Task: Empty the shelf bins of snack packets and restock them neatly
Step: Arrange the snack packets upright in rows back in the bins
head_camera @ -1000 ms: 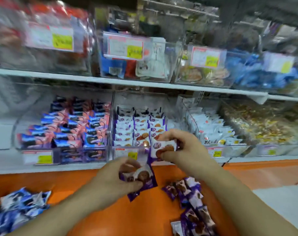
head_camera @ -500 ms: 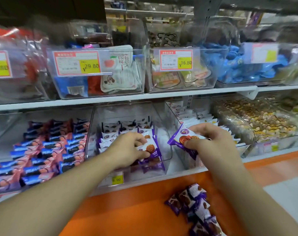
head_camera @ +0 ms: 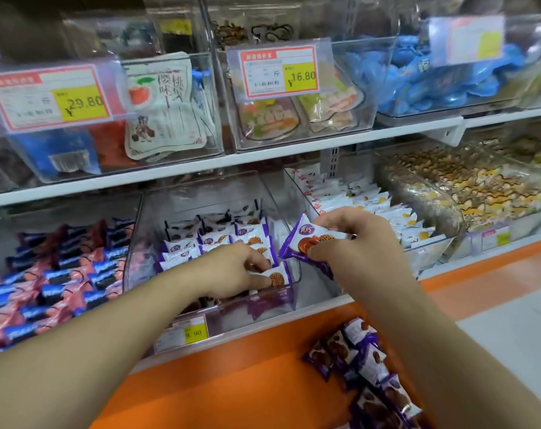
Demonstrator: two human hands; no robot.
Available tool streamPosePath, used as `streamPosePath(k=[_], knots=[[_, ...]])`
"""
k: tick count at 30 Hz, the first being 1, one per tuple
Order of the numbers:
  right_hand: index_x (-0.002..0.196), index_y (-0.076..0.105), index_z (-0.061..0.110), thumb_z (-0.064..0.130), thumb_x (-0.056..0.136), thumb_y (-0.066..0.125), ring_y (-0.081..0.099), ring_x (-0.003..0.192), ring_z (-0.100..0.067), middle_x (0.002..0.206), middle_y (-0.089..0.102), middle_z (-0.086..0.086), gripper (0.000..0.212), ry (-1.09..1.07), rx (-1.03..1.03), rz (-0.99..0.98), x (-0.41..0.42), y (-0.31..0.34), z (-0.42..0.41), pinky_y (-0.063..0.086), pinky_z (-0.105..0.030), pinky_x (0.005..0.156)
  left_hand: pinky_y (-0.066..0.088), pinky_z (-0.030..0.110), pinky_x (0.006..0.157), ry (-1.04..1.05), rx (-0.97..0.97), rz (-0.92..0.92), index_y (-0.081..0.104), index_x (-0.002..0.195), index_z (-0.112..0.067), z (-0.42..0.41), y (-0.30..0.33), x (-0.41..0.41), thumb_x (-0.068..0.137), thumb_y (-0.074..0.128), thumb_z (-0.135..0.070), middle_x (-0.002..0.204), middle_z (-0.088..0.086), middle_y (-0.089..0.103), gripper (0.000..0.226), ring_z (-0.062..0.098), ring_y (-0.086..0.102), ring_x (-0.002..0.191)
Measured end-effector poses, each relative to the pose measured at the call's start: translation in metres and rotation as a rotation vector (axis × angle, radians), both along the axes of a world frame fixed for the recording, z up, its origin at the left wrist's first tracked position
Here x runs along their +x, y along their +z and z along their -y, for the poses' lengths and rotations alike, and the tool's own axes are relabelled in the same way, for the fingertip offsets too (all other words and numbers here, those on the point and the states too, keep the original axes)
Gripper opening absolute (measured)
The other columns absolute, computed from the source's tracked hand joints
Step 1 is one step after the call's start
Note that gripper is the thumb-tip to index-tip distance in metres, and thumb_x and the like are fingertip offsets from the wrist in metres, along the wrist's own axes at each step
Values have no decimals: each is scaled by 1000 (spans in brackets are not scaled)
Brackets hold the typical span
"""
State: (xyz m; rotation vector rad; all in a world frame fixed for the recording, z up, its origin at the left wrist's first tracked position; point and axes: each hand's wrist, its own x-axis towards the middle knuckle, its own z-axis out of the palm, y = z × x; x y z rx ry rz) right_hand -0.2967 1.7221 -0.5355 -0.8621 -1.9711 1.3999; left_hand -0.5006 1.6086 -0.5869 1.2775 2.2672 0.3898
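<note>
Shop shelves fill the frame, a clear bin (head_camera: 213,308) at lower centre half restocked. Left hand (head_camera: 232,270) pinches a packet (head_camera: 274,278) at the front of the bin's right row. Right hand (head_camera: 359,249), just right of it, pinches a purple packet (head_camera: 303,243), its long axis tilted toward the bin; spare packets (head_camera: 356,348) lie on the orange ledge (head_camera: 232,382) at lower right

Yellow price tags (head_camera: 83,103) hang above a white shelf board (head_camera: 263,157) and orange ledge (head_camera: 247,382).

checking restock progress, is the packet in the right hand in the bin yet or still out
Out. The right hand pinches the purple packet above the clear bin's right edge, not yet in the rows.
</note>
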Motion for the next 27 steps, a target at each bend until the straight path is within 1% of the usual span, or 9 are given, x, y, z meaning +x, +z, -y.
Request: streamPosePath(k=[2, 4, 9, 11, 14, 17, 19, 22, 27], knots=[[85, 73, 25, 19, 81, 85, 72, 67, -24, 72, 74, 5, 14, 0, 2, -3, 1, 0, 1, 60, -44, 63, 55, 32, 94, -1, -3, 17, 75, 114, -39, 0, 2, 2, 91, 75, -48, 109, -20, 71, 24, 5, 67, 99], [84, 73, 26, 20, 81, 85, 71, 66, -19, 74, 74, 9, 14, -1, 12, -1, 1, 0, 2, 59, -40, 62, 55, 31, 94, 18, -6, 18, 74, 116, -37, 1, 3, 3, 90, 77, -46, 108, -17, 71, 28, 7, 67, 98], [84, 73, 28, 20, 80, 85, 68, 63, -2, 75, 73, 16, 15, 3, 11, 3, 2, -3, 0, 51, -30, 61, 57, 27, 82, 53, 10, 80, 74, 113, -36, 0, 2, -2, 83, 85, -43, 97, -13, 75, 33, 10, 72, 91], [85, 74, 28, 21, 80, 86, 69, 67, -5, 77, 73, 15, 15, 3, 11, 1, 1, -4, -1, 55, -34, 62, 56, 25, 78, 49, 48, 102, 75, 109, -35, 1, 2, -2, 81, 88, -37, 94, -12, 75, 31, 9, 72, 88], [86, 75, 27, 23, 80, 86, 71, 71, -11, 80, 74, 13, 14, -1, 10, -8, 0, -5, -3, 62, -40, 68, 58, 29, 78, 60, 104, 94, 77, 100, -36, 1, 3, 0, 77, 92, -33, 91, -11, 73, 28, 11, 72, 83], [88, 75, 28, 22, 80, 86, 71, 73, -9, 80, 73, 12, 14, -1, 15, -2, 0, -7, -5, 61, -38, 69, 54, 23, 81, 121, 201, 28, 78, 92, -37, 1, 1, -1, 73, 94, -36, 93, -18, 73, 24, -3, 67, 88], [89, 75, 29, 23, 80, 86, 71, 76, -11, 83, 73, 11, 16, -2, 17, 1, 0, -9, -7, 61, -39, 70, 46, 18, 74, 146, 246, -35, 79, 94, -37, 2, -1, 2, 75, 93, -38, 92, -22, 70, 24, -6, 63, 87], [88, 75, 29, 26, 80, 87, 70, 76, -7, 84, 72, 13, 15, -3, 27, 3, 0, -11, -7, 61, -39, 73, 42, 21, 68, 112, 246, -145, 78, 95, -40, 2, -9, 5, 72, 93, -42, 87, -16, 65, 27, 0, 58, 81], [87, 75, 29, 29, 80, 87, 66, 75, 4, 86, 72, 18, 15, 11, 47, 13, -1, -13, -6, 51, -28, 66, 52, 32, 81, 30, 226, -220, 79, 95, -43, 0, -18, 4, 70, 94, -45, 99, -19, 61, 29, 7, 54, 90]])
